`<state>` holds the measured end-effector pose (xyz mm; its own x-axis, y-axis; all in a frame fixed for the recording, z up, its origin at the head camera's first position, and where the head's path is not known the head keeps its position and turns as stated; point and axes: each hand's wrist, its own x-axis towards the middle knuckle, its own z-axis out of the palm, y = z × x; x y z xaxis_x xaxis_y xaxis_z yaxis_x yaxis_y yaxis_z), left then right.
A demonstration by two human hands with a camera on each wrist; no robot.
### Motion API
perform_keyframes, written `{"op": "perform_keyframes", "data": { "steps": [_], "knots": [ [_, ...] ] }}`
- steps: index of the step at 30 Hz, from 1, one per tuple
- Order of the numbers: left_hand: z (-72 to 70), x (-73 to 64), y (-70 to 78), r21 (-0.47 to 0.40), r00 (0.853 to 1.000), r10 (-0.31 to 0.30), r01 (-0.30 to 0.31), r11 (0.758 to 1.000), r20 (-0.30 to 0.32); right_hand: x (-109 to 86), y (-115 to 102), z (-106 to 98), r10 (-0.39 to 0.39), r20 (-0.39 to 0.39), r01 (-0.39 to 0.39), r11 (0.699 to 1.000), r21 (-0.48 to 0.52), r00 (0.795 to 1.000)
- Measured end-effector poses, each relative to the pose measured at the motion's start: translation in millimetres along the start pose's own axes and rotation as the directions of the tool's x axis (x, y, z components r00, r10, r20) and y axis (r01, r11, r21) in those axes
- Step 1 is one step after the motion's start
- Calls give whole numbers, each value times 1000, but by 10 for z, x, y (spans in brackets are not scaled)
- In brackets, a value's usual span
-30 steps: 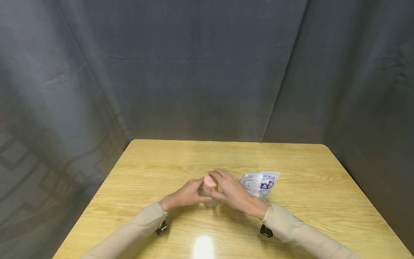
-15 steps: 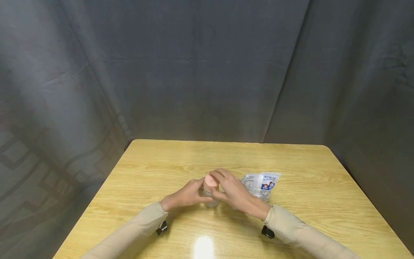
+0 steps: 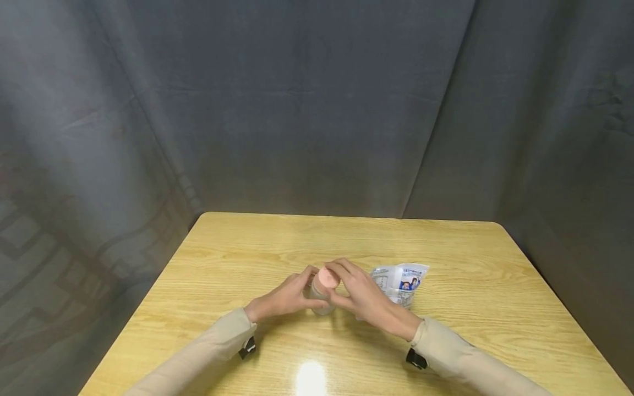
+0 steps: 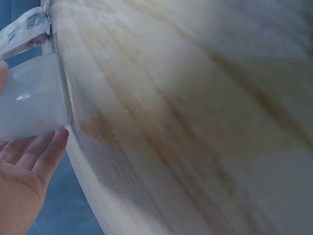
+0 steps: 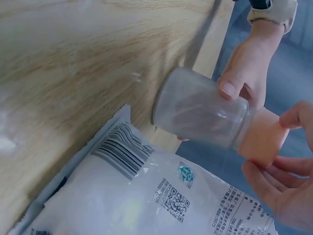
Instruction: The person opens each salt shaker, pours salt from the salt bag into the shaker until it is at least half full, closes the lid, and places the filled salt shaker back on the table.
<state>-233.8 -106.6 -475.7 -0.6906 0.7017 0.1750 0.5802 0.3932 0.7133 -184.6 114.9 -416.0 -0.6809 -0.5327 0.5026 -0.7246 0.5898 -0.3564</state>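
Observation:
A clear, frosted-looking jar [image 5: 200, 110] with a pink-orange lid [image 5: 264, 137] stands on the table. My left hand [image 3: 287, 297] holds the jar body, its fingers and thumb around the sides. The left wrist view shows the left fingertips [image 4: 58, 137] against the jar wall, low near the base. With thumb and fingers, my right hand [image 3: 361, 297] grips the lid from the right. A strip of the jar's neck shows below the lid in the right wrist view. Whether the lid is still threaded on, I cannot tell.
A white plastic packet [image 3: 401, 280] with a blue picture lies just right of the jar, behind the right hand. Its barcode and printed text face the right wrist camera. Dark grey curtains [image 3: 307, 110] hang behind the wooden table [image 3: 247, 236].
The lid and my right hand have shifted slightly to the right, and the lid looks a little more tilted. My left hand has stayed on the jar. The packet has hardly moved.

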Motion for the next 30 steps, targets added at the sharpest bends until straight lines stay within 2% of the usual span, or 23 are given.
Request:
{"op": "perform_keyframes", "data": {
  "steps": [9,12,16,25,30],
  "knots": [
    [-4,1,14,19,1000,3,-3,1000,14,-60,2,-43,-48,-14,48,999,4,999],
    [-11,0,19,22,1000,-14,14,1000,17,-81,-9,-67,-55,-18,56,998,12,998],
    [-23,-3,28,39,999,-38,38,999,10,-117,-32,-103,-42,3,42,999,22,999],
    [-15,1,24,29,999,-53,53,998,1,-214,-102,-163,7,87,-7,1000,7,996],
    [-7,2,18,27,999,-51,51,998,-5,-246,-126,-184,0,90,1,1000,-6,996]
  ]
}}
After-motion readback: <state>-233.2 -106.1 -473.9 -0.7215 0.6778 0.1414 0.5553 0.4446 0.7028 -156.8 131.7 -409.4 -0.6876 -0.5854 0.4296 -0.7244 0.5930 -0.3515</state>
